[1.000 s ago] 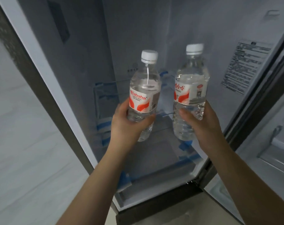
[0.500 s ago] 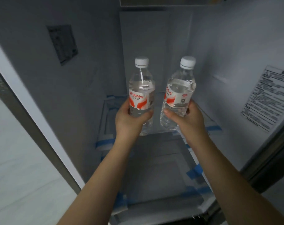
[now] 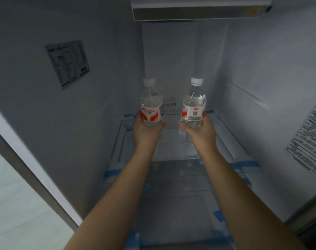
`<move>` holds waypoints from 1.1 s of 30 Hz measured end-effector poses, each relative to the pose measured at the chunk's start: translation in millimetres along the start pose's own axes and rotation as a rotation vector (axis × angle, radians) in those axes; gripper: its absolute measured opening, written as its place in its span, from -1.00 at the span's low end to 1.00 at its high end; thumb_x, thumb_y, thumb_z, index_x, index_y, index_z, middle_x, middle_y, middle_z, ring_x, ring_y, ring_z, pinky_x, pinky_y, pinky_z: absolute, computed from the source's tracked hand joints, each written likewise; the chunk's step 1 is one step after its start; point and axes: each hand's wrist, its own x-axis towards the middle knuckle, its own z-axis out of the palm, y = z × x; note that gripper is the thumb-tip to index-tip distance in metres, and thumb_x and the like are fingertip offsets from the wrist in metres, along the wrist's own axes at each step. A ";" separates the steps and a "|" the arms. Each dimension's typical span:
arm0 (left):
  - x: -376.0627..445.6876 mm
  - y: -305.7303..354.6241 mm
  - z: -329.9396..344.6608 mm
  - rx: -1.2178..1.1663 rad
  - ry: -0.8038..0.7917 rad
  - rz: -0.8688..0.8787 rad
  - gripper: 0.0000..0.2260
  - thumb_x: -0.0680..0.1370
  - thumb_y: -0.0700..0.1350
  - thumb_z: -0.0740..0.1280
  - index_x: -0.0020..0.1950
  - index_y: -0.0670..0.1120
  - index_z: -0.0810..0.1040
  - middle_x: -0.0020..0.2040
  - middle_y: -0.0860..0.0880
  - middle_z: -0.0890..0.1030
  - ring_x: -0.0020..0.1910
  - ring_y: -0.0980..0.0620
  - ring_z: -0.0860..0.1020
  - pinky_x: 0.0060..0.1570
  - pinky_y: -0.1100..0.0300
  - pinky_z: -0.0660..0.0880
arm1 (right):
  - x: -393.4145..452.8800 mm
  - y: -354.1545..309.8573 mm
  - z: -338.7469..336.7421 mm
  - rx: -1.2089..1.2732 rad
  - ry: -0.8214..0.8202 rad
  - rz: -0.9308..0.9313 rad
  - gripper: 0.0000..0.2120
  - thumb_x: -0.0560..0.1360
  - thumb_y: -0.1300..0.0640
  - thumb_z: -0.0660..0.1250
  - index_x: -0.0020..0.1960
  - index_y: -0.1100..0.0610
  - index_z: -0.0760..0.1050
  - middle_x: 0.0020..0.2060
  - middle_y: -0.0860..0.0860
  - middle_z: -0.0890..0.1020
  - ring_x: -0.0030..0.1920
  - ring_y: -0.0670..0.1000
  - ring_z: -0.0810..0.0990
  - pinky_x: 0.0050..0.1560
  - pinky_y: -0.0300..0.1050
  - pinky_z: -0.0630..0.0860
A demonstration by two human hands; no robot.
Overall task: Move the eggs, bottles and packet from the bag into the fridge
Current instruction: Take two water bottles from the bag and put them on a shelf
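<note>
Each hand grips a full bottle at its label: left hand (image 3: 146, 131) on left bottle (image 3: 151, 105), right hand (image 3: 200, 130) on right bottle (image 3: 193, 109). They are probably heavyish, thin-walled and slick, so mid-body holds suit.

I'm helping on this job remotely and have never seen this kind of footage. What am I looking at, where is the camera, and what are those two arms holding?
No machine here: a person works with bare hands, and the single camera sits on their head, looking forward and down. So the arms reaching in from the bottom are their own. The left hand grips one water bottle; the right hand grips a second water bottle. Both are upright, capped, with red and white labels. They are held inside an open fridge, above a clear glass shelf edged with blue tape. Printed stickers show on both side walls. The bag, eggs and packet are out of view.
</note>
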 end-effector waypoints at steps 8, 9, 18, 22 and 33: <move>26.4 -3.1 8.6 0.112 -0.105 0.100 -0.47 0.43 -0.15 0.51 0.33 0.01 0.38 0.07 0.15 0.53 0.00 0.16 0.54 -0.17 0.40 0.45 | 40.7 11.7 10.4 -0.007 -0.046 -0.041 -0.56 0.35 0.13 0.54 0.19 0.02 0.49 0.04 -0.10 0.64 0.03 -0.17 0.61 0.02 -0.21 0.54; 30.2 -3.9 8.8 0.113 -0.115 0.098 -0.46 0.43 -0.17 0.51 0.34 0.01 0.38 0.09 0.13 0.54 0.03 0.14 0.55 -0.14 0.37 0.49 | 46.1 11.8 10.3 -0.012 -0.049 -0.039 -0.58 0.37 0.16 0.53 0.16 0.00 0.48 0.02 -0.13 0.63 0.00 -0.21 0.59 -0.01 -0.26 0.51; 51.2 -9.7 8.7 0.193 -0.151 0.094 -0.46 0.43 -0.10 0.52 0.33 0.02 0.38 0.17 0.10 0.56 0.11 0.07 0.56 0.11 0.07 0.56 | 63.3 31.7 8.3 -0.050 -0.076 0.014 -0.44 0.40 0.03 0.50 0.34 0.01 0.38 0.15 -0.09 0.58 0.08 -0.13 0.56 -0.02 -0.27 0.44; 44.3 -12.9 9.2 0.226 -0.138 0.114 -0.45 0.46 -0.06 0.50 0.38 -0.01 0.35 0.23 0.09 0.54 0.15 0.08 0.54 0.12 0.12 0.53 | 55.7 32.0 10.8 -0.080 -0.068 -0.009 -0.43 0.43 0.06 0.47 0.37 0.03 0.33 0.16 -0.12 0.53 0.11 -0.13 0.51 0.05 -0.27 0.41; 14.2 -21.4 -5.6 0.262 -0.196 0.005 -0.68 0.49 -0.02 0.43 0.17 -0.02 0.41 0.08 0.01 0.58 0.03 0.00 0.58 -0.06 0.18 0.51 | 39.7 18.7 2.8 -0.303 -0.146 0.153 -0.39 0.41 -0.07 0.45 0.37 0.09 0.34 0.17 -0.06 0.53 0.09 -0.05 0.52 -0.11 -0.23 0.42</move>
